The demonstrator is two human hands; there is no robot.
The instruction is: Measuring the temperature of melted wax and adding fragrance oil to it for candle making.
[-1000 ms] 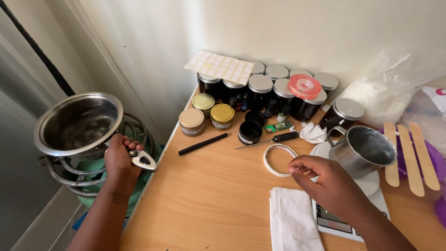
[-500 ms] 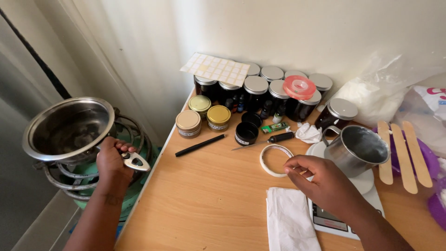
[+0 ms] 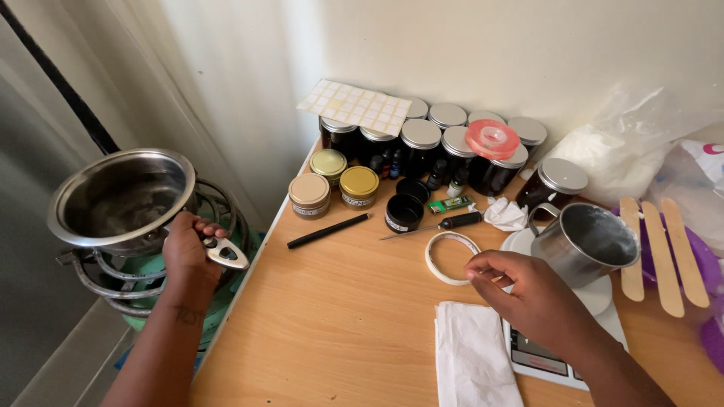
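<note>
Holding the steel pot [image 3: 121, 197] on the burner [image 3: 151, 283].
My left hand [image 3: 188, 252] gripped its handle [image 3: 224, 252]; I judged level carriage best; right hand [image 3: 528, 294] hovered empty, loosely curled.

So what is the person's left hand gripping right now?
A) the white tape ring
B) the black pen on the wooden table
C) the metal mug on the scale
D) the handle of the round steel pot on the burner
D: the left hand is closed around the handle of the round steel pot.
</note>
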